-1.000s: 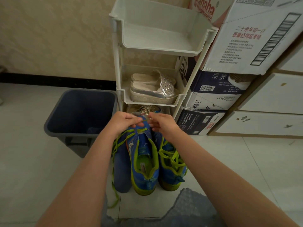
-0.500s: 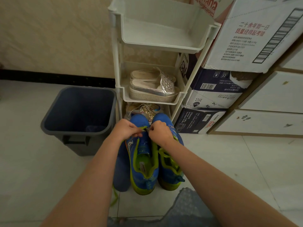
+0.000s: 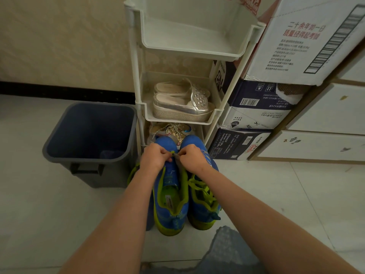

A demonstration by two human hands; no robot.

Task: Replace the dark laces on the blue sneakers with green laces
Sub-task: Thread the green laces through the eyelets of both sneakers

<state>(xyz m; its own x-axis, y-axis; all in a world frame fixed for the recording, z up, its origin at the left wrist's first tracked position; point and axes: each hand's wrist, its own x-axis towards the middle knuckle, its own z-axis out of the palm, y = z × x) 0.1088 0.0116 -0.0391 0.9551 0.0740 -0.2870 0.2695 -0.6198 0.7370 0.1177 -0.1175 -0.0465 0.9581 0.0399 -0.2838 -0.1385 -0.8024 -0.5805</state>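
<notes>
Green lace (image 3: 173, 153) was pinched between my two hands over the toe end of the left blue sneaker (image 3: 169, 216). My left hand (image 3: 154, 158) and right hand (image 3: 192, 158) each had fingers curled tight on it. The right blue sneaker (image 3: 201, 200), laced in green, stood just beside it on the tiled floor (image 3: 276, 194), with both toes pointing toward the white rack (image 3: 136, 76). A grey bin (image 3: 59, 155) stood to the left.

Pale tiled floor (image 3: 276, 194). White shelf rack (image 3: 189, 36) stands on it against the wall. Grey bin (image 3: 112, 173) just left of rack, two blue sneakers (image 3: 169, 214) side by side directly in front, stacked cartons (image 3: 237, 143) touching its right.
</notes>
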